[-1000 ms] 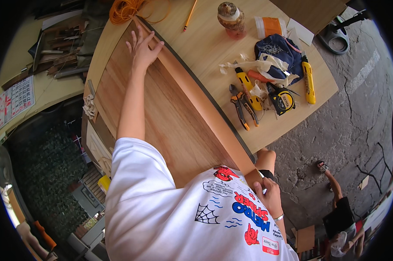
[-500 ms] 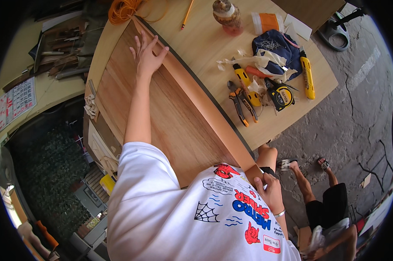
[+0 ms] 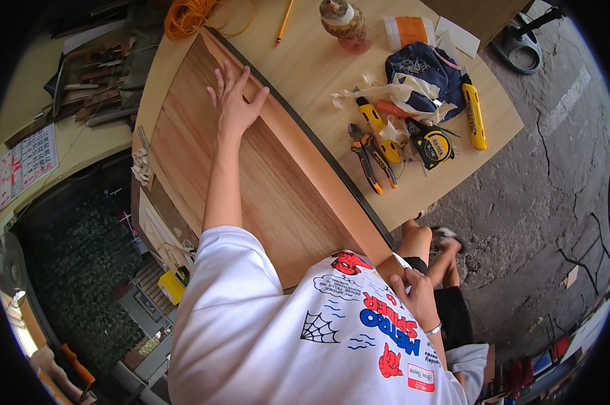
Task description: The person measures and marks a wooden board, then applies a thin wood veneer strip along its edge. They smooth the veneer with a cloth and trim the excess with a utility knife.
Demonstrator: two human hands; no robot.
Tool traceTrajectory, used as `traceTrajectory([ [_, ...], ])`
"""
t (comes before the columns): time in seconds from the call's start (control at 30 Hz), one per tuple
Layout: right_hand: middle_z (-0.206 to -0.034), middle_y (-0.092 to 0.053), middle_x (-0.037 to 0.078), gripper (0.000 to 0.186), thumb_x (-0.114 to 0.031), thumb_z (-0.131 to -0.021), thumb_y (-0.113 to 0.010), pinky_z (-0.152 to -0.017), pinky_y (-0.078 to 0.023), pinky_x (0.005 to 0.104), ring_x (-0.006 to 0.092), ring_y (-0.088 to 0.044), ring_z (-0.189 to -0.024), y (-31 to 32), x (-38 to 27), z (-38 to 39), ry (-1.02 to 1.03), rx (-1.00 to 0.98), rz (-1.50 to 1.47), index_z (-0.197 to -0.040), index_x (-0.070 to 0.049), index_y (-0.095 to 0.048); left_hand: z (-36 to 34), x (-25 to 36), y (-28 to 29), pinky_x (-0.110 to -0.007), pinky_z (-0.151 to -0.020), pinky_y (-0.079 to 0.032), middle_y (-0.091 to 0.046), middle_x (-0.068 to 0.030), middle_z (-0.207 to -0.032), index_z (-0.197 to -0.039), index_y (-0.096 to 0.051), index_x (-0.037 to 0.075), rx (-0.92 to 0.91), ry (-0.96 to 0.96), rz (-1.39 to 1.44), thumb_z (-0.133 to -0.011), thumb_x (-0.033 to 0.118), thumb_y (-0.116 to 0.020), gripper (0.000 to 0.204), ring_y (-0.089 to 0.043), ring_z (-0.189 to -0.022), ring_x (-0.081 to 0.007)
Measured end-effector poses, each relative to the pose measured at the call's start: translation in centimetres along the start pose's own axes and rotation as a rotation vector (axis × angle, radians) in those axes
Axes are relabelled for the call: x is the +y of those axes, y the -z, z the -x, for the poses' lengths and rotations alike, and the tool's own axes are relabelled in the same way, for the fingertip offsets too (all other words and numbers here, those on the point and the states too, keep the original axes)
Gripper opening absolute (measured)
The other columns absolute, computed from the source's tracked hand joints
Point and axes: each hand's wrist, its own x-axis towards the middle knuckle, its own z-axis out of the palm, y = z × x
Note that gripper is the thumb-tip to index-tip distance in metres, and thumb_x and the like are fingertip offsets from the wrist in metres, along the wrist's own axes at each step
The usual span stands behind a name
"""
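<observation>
- Pressing flat on the far part of the wooden panel (image 3: 264, 196), the left hand (image 3: 234, 101) is seen with its fingers spread and nothing clamped in it; the palm lies against the upright edge strip (image 3: 305, 158) that runs along the panel's right side.
- The right hand (image 3: 413, 297) is held close to the body at the near end of the same strip, fingers curled around or against that end; whether the end is truly pinched cannot be told, since the shirt hides part of it.
- The panel is laid lengthwise on the workbench (image 3: 318, 61), its left side overhanging the bench edge toward the shelves below.
- The step in hand is judged to be the seating or aligning of the strip along the panel's long edge, far end steadied, near end guided.
- A next move would call for even pressure along the whole strip, the far hand being kept flat so that the strip is not tilted off the edge.
- Just right of the strip, apart from both hands, are laid pliers (image 3: 366, 155), a yellow tape measure (image 3: 435, 145), a yellow utility knife (image 3: 472, 111) and a yellow-handled screwdriver (image 3: 376, 125); a pencil (image 3: 283, 21) and an orange cord (image 3: 190, 15) lie at the bench's far end.
</observation>
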Motion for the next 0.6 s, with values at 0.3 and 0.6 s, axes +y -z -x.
traceTrajectory([
  [0.3,-0.069,-0.056,0.022,0.039,-0.029,-0.094,-0.069,-0.061,-0.044,0.0489,0.042,-0.057,-0.063,0.0,0.2,-0.1,0.012,0.015,-0.019,-0.074,0.003,-0.056,2.6,2.6,0.4,-0.069,-0.12,-0.009,-0.02,-0.0227,-0.168,-0.149,-0.054,0.013,-0.02,-0.023,-0.007,-0.087,0.058,-0.071,0.078,-0.011,-0.156,-0.0448],
  [0.6,-0.071,-0.058,0.023,0.04,-0.03,-0.095,-0.068,-0.062,-0.046,0.0487,0.0425,-0.059,-0.066,0.1,0.2,-0.2,-0.029,0.016,-0.051,-0.076,0.004,-0.057,4.5,4.4,0.4,-0.069,-0.12,-0.009,-0.019,-0.0227,-0.168,-0.152,-0.05,0.012,-0.032,-0.019,0.014,-0.087,0.057,-0.071,0.081,-0.01,-0.156,-0.0452],
])
